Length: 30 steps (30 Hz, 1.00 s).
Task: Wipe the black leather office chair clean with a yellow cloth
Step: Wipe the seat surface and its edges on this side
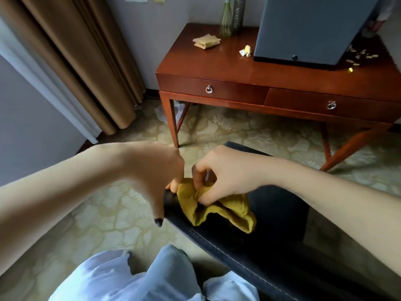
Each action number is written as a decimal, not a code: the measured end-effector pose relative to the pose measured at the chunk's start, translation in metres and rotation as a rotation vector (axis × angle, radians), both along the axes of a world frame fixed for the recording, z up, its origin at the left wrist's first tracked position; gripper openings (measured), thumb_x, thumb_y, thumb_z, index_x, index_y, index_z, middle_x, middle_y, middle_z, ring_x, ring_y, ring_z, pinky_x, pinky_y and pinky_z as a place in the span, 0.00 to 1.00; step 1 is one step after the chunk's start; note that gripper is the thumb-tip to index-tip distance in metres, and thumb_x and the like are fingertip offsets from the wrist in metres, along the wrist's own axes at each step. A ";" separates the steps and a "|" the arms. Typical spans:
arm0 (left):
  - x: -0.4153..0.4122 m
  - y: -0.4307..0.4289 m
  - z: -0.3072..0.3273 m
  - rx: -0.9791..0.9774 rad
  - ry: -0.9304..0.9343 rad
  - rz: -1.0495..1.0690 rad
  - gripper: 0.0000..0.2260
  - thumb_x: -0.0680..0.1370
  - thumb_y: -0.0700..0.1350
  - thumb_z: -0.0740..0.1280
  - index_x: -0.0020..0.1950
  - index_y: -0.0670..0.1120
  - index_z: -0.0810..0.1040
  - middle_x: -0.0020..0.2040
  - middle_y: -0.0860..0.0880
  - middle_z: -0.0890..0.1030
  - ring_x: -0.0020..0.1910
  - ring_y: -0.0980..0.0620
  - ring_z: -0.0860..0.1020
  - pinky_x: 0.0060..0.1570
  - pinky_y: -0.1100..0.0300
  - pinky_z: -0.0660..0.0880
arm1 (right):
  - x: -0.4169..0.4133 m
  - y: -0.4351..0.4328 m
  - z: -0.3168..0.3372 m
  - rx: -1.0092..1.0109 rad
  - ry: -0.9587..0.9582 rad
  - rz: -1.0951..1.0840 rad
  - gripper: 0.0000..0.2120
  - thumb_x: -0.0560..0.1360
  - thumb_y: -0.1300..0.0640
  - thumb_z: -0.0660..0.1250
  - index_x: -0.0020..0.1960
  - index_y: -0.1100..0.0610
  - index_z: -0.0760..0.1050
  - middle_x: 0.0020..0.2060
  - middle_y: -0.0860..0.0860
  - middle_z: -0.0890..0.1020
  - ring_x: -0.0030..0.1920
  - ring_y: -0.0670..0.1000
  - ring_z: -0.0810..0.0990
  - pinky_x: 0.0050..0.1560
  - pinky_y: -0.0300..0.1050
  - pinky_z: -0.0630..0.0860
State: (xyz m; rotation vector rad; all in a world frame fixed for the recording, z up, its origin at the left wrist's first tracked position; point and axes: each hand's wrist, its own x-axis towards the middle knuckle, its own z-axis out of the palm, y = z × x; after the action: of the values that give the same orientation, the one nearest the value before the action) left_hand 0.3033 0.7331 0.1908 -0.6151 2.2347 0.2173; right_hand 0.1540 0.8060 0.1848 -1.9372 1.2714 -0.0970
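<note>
At six o'clock in the head view, the black leather office chair (pixel 271 216) shows its smooth, stitched top edge running from the centre toward five o'clock. Draped over that edge lies the crumpled mustard-yellow cloth (pixel 217 205), soft and folded into loose ridges. Both hands are grasping it: the left hand (pixel 156 172) pinches the cloth's near corner at the chair's rounded end, with one dark-nailed finger hanging down, and the right hand (pixel 225 172) curls its fingers into the bunched middle. At one o'clock stands the glossy red-brown wooden worktop (pixel 238 61) with two ring-pull drawers, carrying a flat grey box (pixel 308 27), a folded tan paper packet (pixel 207 41) and two slim bottles (pixel 232 16). Heavy brown pleated curtains (pixel 71 55) hang at eleven o'clock above pale floral-patterned carpet (pixel 104 218).
</note>
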 end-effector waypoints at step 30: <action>0.139 -0.276 -0.053 0.941 0.950 0.946 0.11 0.79 0.46 0.65 0.61 0.48 0.75 0.52 0.45 0.83 0.52 0.45 0.82 0.59 0.47 0.76 | 0.156 -0.245 -0.026 -0.190 -0.313 -0.910 0.14 0.75 0.65 0.67 0.55 0.49 0.77 0.53 0.47 0.80 0.50 0.48 0.82 0.52 0.41 0.79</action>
State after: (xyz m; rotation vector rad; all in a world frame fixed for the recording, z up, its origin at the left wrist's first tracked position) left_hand 0.4427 0.4567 0.1375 -1.0793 2.0323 2.2480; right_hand 0.3102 0.5614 0.1591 -1.2653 1.8582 -0.9602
